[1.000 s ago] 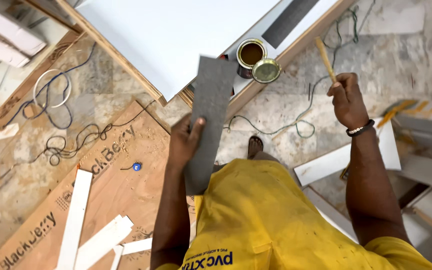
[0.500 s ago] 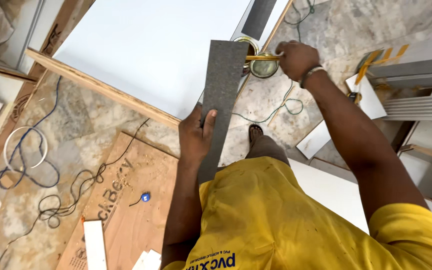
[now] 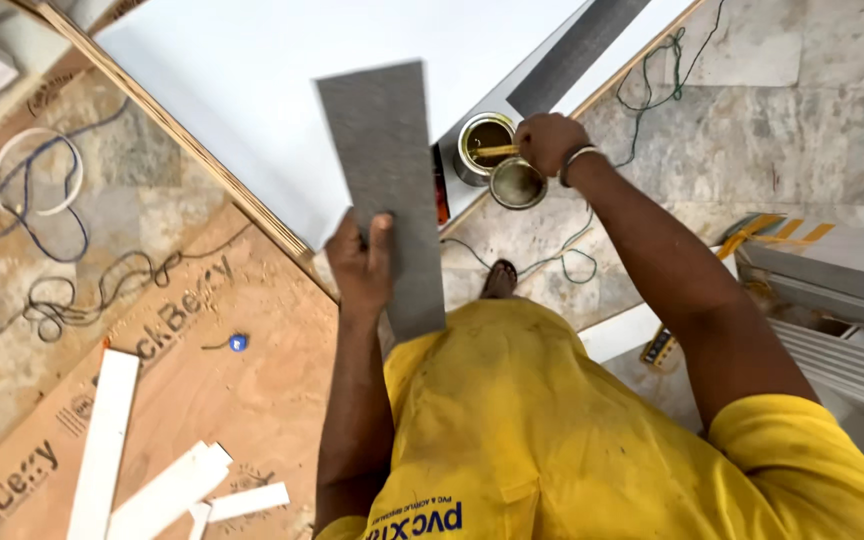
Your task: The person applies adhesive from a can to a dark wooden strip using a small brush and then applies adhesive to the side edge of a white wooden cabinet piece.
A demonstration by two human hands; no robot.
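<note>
My left hand [image 3: 362, 262] grips a long grey laminate strip [image 3: 384, 170] near its lower end and holds it up over the edge of the big white board [image 3: 252, 90]. My right hand [image 3: 546, 142] reaches out to an open round tin [image 3: 483, 148] on the board's corner and holds a wooden-handled brush [image 3: 494, 151] whose end lies in the tin. The tin's loose lid [image 3: 518, 183] lies just beside it. A second grey strip [image 3: 577, 52] rests on the board beyond the tin.
Plywood sheets [image 3: 202, 390] with several white offcuts [image 3: 102, 445] lie at the lower left. Cables [image 3: 42, 290] trail over the marble floor. White panels [image 3: 832, 290] lean at the right. My foot [image 3: 498, 279] stands below the board's edge.
My right hand has swung from out at the right in to the tin, putting the brush into it. The view has shifted, and the left hand keeps its hold on the grey strip.
</note>
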